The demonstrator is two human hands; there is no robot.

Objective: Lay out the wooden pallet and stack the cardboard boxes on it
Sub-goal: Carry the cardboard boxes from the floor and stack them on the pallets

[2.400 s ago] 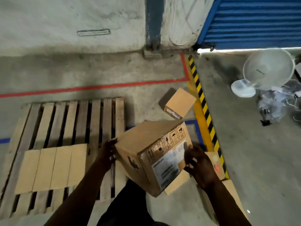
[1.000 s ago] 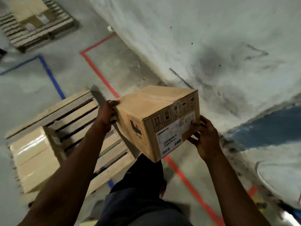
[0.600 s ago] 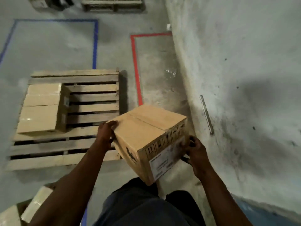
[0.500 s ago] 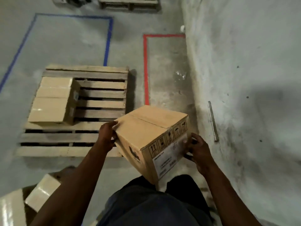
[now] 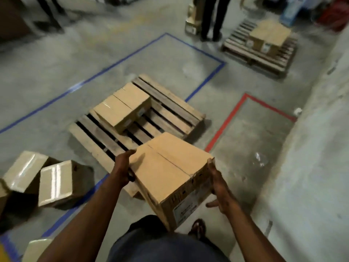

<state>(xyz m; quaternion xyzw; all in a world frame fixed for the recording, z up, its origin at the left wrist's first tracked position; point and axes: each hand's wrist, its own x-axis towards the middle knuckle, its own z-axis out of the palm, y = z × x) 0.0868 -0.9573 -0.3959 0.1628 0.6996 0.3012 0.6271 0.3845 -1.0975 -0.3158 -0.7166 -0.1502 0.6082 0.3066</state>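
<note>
Since half a second ago my view has swung left, so the pallet (image 5: 137, 118) now sits at centre frame, turned on a diagonal, instead of at the left, and the box (image 5: 170, 173) has come round with it to hang over the pallet's near corner, lower centre.

I hold the box between both hands, off the floor. My left hand (image 5: 123, 171) grips its left upper edge with fingers curled over the rim. My right hand (image 5: 217, 188) presses flat against the right end face, fingers straight and thumb spread out below.

I judge the box stiff and moderately heavy: its walls stay square under the squeeze and it takes two hands. Plain cardboard should give fair grip, though the flat right palm holds by pressure alone and could slip. Opposite faces low down, or under the bottom edges, look like the safest hold for lowering it.

Its long axis runs from lower left to upper right in the frame. The taped seam crosses the top, and the labelled end face points toward me at lower centre.

Two boxes (image 5: 122, 106) already lie on the pallet at its upper left part. More boxes (image 5: 54, 183) lie on the floor at lower left.
</note>
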